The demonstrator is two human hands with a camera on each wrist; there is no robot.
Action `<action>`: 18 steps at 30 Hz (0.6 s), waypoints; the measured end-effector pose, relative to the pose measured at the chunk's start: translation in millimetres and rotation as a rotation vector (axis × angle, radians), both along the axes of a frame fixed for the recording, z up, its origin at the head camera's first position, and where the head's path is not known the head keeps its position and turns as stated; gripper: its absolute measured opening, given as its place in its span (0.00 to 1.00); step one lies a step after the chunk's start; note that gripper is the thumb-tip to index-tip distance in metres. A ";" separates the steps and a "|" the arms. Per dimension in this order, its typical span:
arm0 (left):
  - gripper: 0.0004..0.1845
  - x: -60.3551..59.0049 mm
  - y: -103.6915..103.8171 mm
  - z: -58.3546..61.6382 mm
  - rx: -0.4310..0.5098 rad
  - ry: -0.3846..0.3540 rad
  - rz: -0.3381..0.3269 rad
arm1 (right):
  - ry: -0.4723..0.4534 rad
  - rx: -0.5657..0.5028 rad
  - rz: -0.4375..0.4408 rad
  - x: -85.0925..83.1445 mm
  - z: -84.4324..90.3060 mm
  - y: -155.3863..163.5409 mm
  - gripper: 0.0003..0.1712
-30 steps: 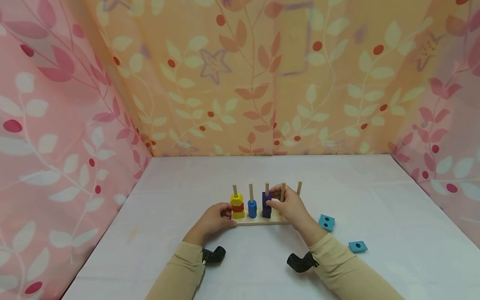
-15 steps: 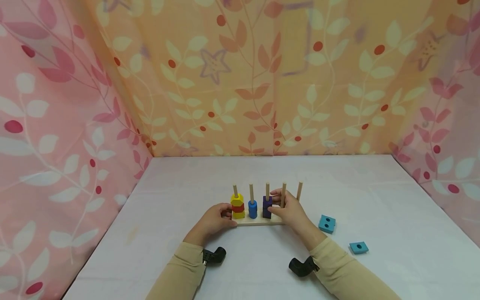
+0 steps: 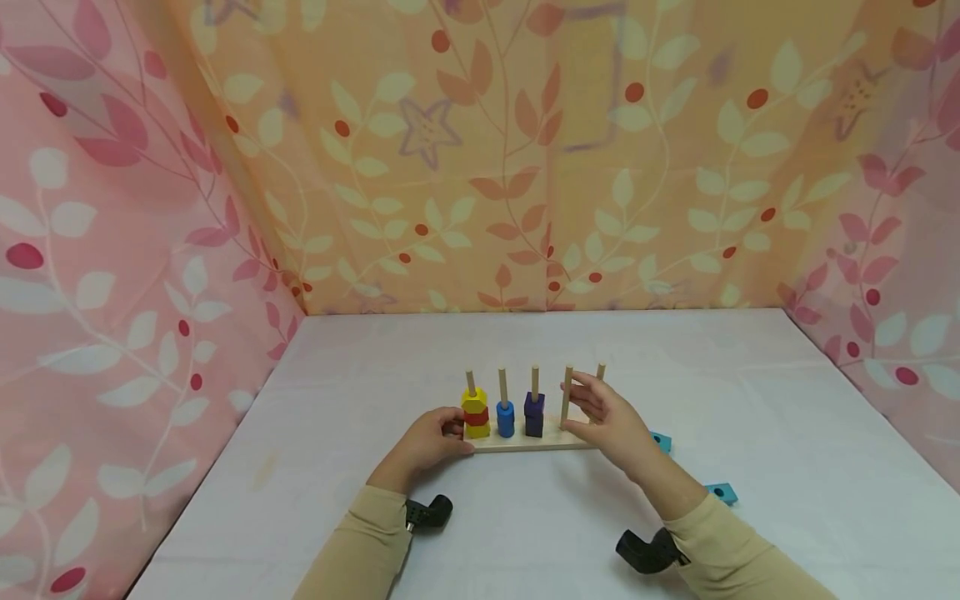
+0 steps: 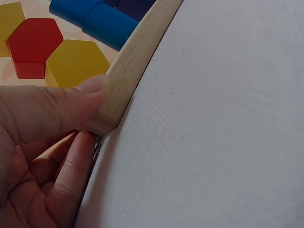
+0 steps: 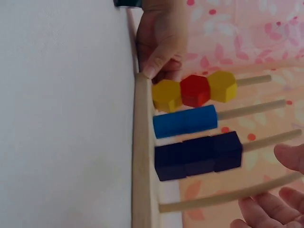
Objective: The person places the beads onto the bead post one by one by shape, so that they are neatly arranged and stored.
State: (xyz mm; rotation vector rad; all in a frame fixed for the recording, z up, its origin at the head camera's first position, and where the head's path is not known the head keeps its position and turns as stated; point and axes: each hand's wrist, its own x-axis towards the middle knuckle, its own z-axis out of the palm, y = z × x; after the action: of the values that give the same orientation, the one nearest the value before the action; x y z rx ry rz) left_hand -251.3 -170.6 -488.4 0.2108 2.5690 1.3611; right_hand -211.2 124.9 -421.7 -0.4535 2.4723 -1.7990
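Observation:
A wooden base [image 3: 525,442] carries five upright pegs. A yellow-red-yellow hexagon stack [image 3: 475,414] sits on the first peg. A blue cylinder [image 3: 506,419] is on the second and a dark purple cube stack [image 3: 534,414] on the third. My left hand [image 3: 442,432] pinches the base's left end [image 4: 137,61], thumb [image 4: 71,102] on top, beside a yellow hexagon [image 4: 78,64]. My right hand [image 3: 588,408] hovers open with spread fingers around the two bare pegs and holds nothing. In the right wrist view the purple stack [image 5: 199,154] lies just beside a bare peg [image 5: 223,197] and my fingertips [image 5: 266,213].
Two teal square blocks lie on the white table right of the base, one [image 3: 663,439] partly hidden behind my right wrist, the other [image 3: 723,492] nearer me. Floral fabric walls [image 3: 480,167] close in the back and both sides.
My right hand has let go of the purple stack, moved right to the bare pegs and opened its fingers. The left hand and the base have stayed put.

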 end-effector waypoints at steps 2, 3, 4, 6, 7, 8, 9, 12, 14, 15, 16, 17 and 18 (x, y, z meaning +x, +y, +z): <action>0.24 0.2 0.1 0.1 0.004 0.001 -0.001 | 0.031 0.002 0.028 4.2 3.5 10.1 0.36; 0.24 0.5 0.2 0.2 0.008 0.000 -0.001 | 0.041 0.006 0.039 5.9 5.2 15.9 0.34; 0.24 0.6 0.4 0.7 0.011 0.000 -0.002 | 0.056 0.010 0.052 7.5 7.3 22.2 0.32; 0.23 0.8 0.8 1.6 0.015 -0.004 0.001 | 0.081 0.037 0.064 10.1 10.4 36.0 0.28; 0.24 0.8 0.9 1.8 0.014 0.001 -0.005 | 0.088 0.055 0.064 11.3 11.9 43.0 0.26; 0.24 0.9 1.0 2.1 0.015 -0.001 -0.002 | 0.093 0.078 0.062 12.6 13.0 50.2 0.24; 0.24 0.9 1.1 2.2 0.014 0.001 -0.002 | 0.097 0.095 0.060 13.9 14.0 57.5 0.22; 0.24 0.5 1.0 2.1 0.010 0.007 -0.005 | 0.089 0.166 0.048 17.6 15.7 79.9 0.18; 0.24 0.4 0.7 1.5 0.009 0.003 0.002 | 0.072 0.213 0.048 20.3 15.7 95.0 0.18; 0.24 0.5 0.5 1.2 0.006 0.004 0.002 | 0.059 0.232 0.047 21.8 15.6 102.7 0.18; 0.24 0.6 0.4 1.0 0.004 0.002 0.003 | 0.044 0.250 0.044 23.1 15.1 110.2 0.18; 0.24 0.8 0.4 0.7 0.003 0.000 0.005 | 0.033 0.267 0.045 24.7 14.3 117.9 0.18; 0.25 0.9 0.2 0.4 0.000 0.006 -0.001 | 0.024 0.281 0.055 26.2 13.9 125.8 0.19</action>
State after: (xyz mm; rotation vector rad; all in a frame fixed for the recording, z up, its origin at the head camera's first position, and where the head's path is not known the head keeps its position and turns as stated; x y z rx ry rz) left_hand -250.4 -170.4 -488.0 0.2160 2.5737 1.3617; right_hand -185.0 250.7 -407.8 -0.5182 2.6439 -1.4033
